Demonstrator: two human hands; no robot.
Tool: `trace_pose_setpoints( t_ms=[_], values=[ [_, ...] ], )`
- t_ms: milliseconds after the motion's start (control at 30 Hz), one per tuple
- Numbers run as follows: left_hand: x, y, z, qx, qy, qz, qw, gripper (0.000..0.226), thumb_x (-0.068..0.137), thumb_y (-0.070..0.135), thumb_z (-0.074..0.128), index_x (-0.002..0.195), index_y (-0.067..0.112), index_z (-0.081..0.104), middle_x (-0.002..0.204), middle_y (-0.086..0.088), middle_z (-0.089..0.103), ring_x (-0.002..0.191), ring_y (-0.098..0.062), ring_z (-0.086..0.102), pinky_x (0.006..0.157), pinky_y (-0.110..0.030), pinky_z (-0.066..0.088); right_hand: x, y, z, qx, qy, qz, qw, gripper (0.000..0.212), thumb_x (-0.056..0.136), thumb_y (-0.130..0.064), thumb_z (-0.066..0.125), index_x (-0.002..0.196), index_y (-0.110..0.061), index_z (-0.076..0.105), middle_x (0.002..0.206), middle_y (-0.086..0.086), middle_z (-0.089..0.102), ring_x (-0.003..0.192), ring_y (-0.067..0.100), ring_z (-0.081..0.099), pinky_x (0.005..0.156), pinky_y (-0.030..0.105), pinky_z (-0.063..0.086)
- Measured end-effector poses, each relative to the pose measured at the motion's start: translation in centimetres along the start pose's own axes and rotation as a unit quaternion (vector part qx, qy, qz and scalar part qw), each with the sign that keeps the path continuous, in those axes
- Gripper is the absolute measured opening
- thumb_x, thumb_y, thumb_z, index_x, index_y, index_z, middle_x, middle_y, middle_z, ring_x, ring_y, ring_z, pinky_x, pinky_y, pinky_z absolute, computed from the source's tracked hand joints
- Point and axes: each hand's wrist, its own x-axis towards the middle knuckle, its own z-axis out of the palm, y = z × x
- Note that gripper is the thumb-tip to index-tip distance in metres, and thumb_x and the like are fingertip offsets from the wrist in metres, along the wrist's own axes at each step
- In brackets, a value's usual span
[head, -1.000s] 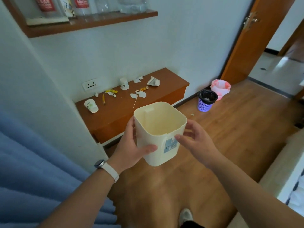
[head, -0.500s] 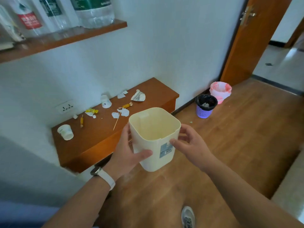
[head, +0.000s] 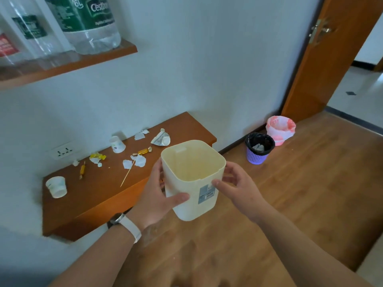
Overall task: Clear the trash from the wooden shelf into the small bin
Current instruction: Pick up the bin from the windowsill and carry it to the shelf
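I hold a small cream bin in the air, just right of and in front of the low wooden shelf. My left hand grips its left side, and my right hand grips its right rim. The bin looks empty inside. Trash lies on the shelf: a paper cup on its side, an upside-down cup, a crumpled cup, candy wrappers, torn paper scraps and a thin wooden skewer.
A purple basket with a black liner and a pink-lined bin stand on the wood floor by the wall. An upper wall shelf carries large water bottles. A wall socket sits above the low shelf. An orange door stands open at right.
The view has moved closer to the low shelf. The bin stays held in both hands, now nearer the shelf's right end.
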Motion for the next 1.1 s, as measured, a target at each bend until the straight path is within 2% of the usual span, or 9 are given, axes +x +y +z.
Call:
trace_pose_setpoints(
  t_ms=[200,300,433,633,700,800,900,1000,1100],
  values=[
    [4.0,-1.0,-0.5,0.004,-0.006,-0.017,1.000,0.115,0.058,0.053,0.087,0.147,0.046,0.014,0.134,0.033,0.043,0.123,0.010,0.044,0.085,-0.011,0.046,4.4,0.3,-0.1,0.004,-0.011,0.012,1.000,0.042,0.082,-0.042,0.070,0.119,-0.042,0.050,0.114,-0.023,0.062,0.107,0.005,0.060,0.089,0.034,0.056],
    [7.1,-1.9,-0.7,0.006,-0.013,-0.014,1.000,0.116,0.055,0.059,0.086,0.146,0.047,0.014,0.134,0.031,0.045,0.123,0.008,0.046,0.089,-0.017,0.045,7.0,0.6,-0.1,-0.010,-0.004,0.022,1.000,0.055,0.076,-0.050,0.070,0.125,-0.037,0.049,0.116,-0.022,0.061,0.108,0.005,0.060,0.091,0.037,0.056],
    [12.3,-3.3,-1.1,-0.004,-0.015,-0.011,1.000,0.116,0.052,0.064,0.085,0.145,0.050,0.016,0.130,0.038,0.044,0.121,0.007,0.047,0.089,-0.017,0.045,11.4,0.8,-0.3,-0.016,0.020,0.033,0.999,0.052,0.080,-0.043,0.071,0.126,-0.033,0.049,0.118,-0.019,0.061,0.109,0.007,0.060,0.093,0.041,0.054],
    [20.4,-5.1,-4.2,-0.024,-0.015,-0.017,0.999,0.122,0.049,0.069,0.083,0.147,0.048,0.013,0.143,0.019,0.043,0.130,-0.009,0.046,0.102,-0.036,0.046,20.6,-0.5,1.0,-0.046,0.033,0.031,0.998,0.054,0.076,-0.045,0.073,0.125,-0.032,0.052,0.117,-0.020,0.063,0.108,0.004,0.061,0.095,0.041,0.052],
    [23.0,-5.6,-5.7,-0.033,-0.010,-0.010,0.999,0.125,0.048,0.071,0.081,0.148,0.045,0.013,0.144,0.018,0.043,0.130,-0.009,0.046,0.103,-0.035,0.045,23.6,-1.1,1.9,-0.051,0.030,0.034,0.998,0.054,0.078,-0.042,0.073,0.126,-0.031,0.051,0.117,-0.020,0.063,0.108,0.002,0.060,0.095,0.041,0.052],
    [26.2,-6.1,-7.7,-0.037,-0.009,-0.005,0.999,0.120,0.052,0.067,0.082,0.148,0.047,0.013,0.143,0.020,0.044,0.129,-0.007,0.047,0.102,-0.037,0.047,27.4,-1.9,3.1,-0.052,0.034,0.034,0.997,0.047,0.082,-0.034,0.073,0.124,-0.032,0.052,0.114,-0.022,0.064,0.106,0.000,0.060,0.095,0.041,0.052],
    [28.9,-7.2,-9.1,-0.031,-0.019,0.003,0.999,0.115,0.057,0.062,0.083,0.147,0.049,0.012,0.144,0.020,0.043,0.130,-0.009,0.046,0.102,-0.042,0.048,30.3,-1.9,4.1,-0.048,0.029,0.039,0.998,0.044,0.081,-0.037,0.073,0.120,-0.036,0.053,0.112,-0.024,0.064,0.105,0.000,0.061,0.094,0.041,0.053],
    [30.6,-8.1,-10.1,-0.037,-0.025,-0.002,0.999,0.111,0.061,0.059,0.083,0.146,0.050,0.013,0.142,0.023,0.043,0.130,-0.008,0.046,0.100,-0.038,0.050,32.3,-1.9,4.9,-0.049,0.025,0.056,0.997,0.056,0.074,-0.052,0.072,0.124,-0.036,0.051,0.114,-0.023,0.064,0.108,0.004,0.061,0.096,0.046,0.052],
    [31.9,-8.7,-10.9,-0.040,-0.024,-0.005,0.999,0.104,0.067,0.047,0.084,0.145,0.050,0.016,0.136,0.029,0.046,0.126,0.000,0.047,0.089,-0.018,0.050,34.3,-2.1,5.5,-0.055,0.013,0.066,0.996,0.051,0.080,-0.043,0.071,0.125,-0.034,0.049,0.116,-0.020,0.063,0.109,0.005,0.060,0.095,0.044,0.053]
  ],
)
